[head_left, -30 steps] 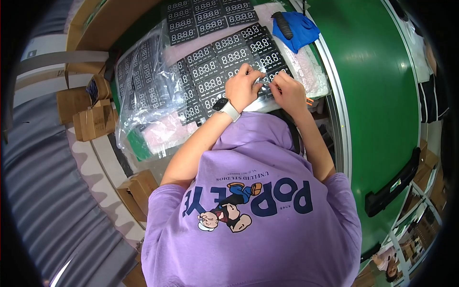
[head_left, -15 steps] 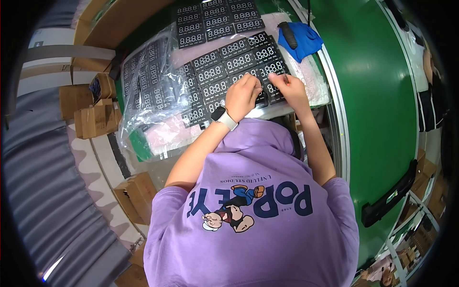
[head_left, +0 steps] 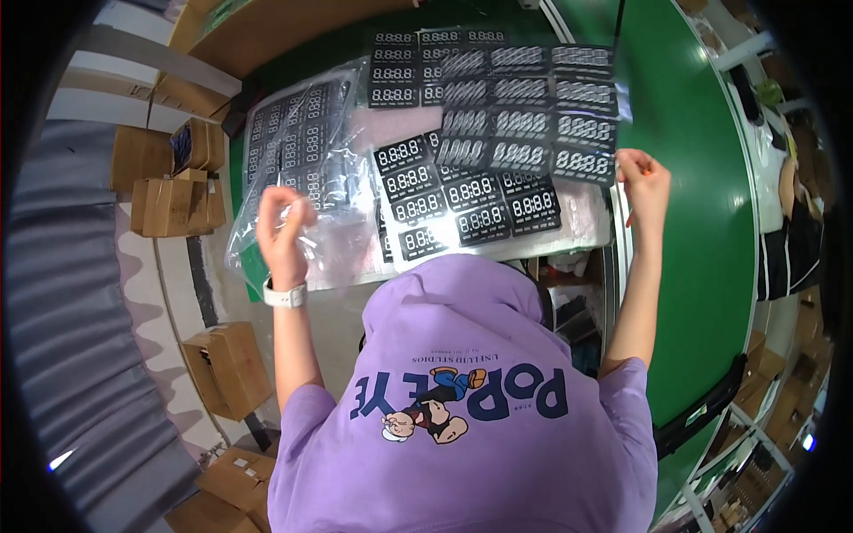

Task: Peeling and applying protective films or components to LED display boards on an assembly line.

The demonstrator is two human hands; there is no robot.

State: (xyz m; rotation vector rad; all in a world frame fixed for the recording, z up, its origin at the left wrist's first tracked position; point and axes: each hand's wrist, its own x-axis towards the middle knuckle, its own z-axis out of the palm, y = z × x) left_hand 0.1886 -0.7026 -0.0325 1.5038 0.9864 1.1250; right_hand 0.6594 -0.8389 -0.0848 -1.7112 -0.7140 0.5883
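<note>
Left hand (head_left: 284, 233), fingers loosely curled and seemingly empty, hangs by a clear plastic bag (head_left: 333, 244) covering black display-overlay sheets (head_left: 295, 120). Rightward, flat sheets (head_left: 481, 219) lie on a pinkish pad (head_left: 391, 124), with only one raised sheet (head_left: 526, 115) above them, pinched at its near right corner by the right hand (head_left: 647, 182). Print comprises white segment numerals with small captions on the sheets and lettering on the purple shirt (head_left: 462, 400).

Head-worn fisheye facing down: purple shirt (head_left: 498, 484) close, left hand (head_left: 285, 226) and right hand (head_left: 649, 185) farther; rim perhaps too dark.
</note>
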